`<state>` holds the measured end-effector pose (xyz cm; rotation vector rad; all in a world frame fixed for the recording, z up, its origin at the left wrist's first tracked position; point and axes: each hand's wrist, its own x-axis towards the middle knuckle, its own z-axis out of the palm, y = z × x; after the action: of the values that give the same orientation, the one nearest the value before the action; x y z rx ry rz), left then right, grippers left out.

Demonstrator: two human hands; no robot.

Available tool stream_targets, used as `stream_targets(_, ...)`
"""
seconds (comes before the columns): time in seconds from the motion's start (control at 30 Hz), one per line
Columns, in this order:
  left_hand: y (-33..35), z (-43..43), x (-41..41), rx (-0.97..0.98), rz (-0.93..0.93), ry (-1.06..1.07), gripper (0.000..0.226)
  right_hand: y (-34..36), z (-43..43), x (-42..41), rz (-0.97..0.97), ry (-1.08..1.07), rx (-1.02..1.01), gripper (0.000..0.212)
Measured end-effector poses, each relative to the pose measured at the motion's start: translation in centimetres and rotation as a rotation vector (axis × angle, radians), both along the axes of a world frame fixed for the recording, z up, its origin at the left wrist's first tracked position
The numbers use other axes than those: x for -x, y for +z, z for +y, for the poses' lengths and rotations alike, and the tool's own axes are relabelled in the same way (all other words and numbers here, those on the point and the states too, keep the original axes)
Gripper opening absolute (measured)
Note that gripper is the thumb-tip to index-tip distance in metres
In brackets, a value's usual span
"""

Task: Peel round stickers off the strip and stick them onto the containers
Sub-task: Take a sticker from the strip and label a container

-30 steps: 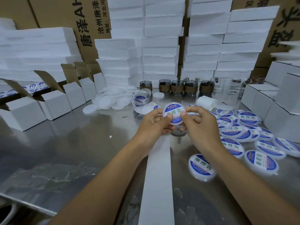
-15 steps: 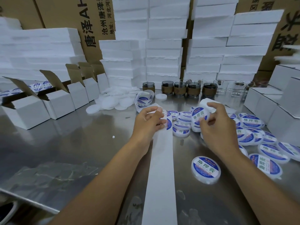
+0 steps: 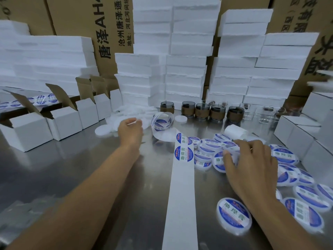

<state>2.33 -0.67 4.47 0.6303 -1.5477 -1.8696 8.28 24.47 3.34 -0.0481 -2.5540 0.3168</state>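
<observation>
Presently, with left hand [image 3: 130, 131] fingers pinching a white round container [image 3: 135, 122] and right hand [image 3: 252, 170] fingers spread, the unheld white paper strip [image 3: 182, 195] is risking sliding.

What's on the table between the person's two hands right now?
In the head view, the sticker strip bearing two blue stickers runs between left hand and right hand.

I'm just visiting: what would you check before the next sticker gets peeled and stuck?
1. Stickers left on the strip: ok, two show near the roll.
2. Blank containers within reach: ok, the left hand is at the pile.
3. Left hand's grip on a blank: cannot tell.
4. Right hand free: not ok, it lies on the labelled containers.
5. Strip flat on the table: ok.
</observation>
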Motion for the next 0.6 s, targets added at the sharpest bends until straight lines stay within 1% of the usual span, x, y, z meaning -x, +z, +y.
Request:
stream_targets(0.1,-0.4,-3.8,1.9,0.281,-0.107,0.101,0.031,0.0,-0.3,0.1,0.003,0.022,-0.042,0.044)
stream_targets(0.2,-1.5,-7.2,3.5,0.549,-0.228,0.097,0.041,-0.2,-0.4,0.2,0.021,0.029,-0.048,0.044)
stream_targets(0.27,-2.1,-8.8,4.6,0.687,-0.311,0.074,0.048,-0.5,-0.3,0.5,0.076,0.034,-0.036,0.041)
stream_targets(0.4,-3.0,-10.4,6.0,0.894,-0.503,-0.05,0.058,-0.8,-0.2,0.8,0.155,0.045,-0.039,0.038)
stream_targets(0.5,-3.2,-10.6,6.1,0.982,-0.529,-0.08,0.059,-0.9,-0.2,1.0,0.173,0.036,-0.05,0.036)
stream_targets(0.6,-3.2,-10.6,5.6,1.091,-0.539,-0.052,0.06,-1.0,-0.1,1.0,0.165,0.036,-0.047,0.038)
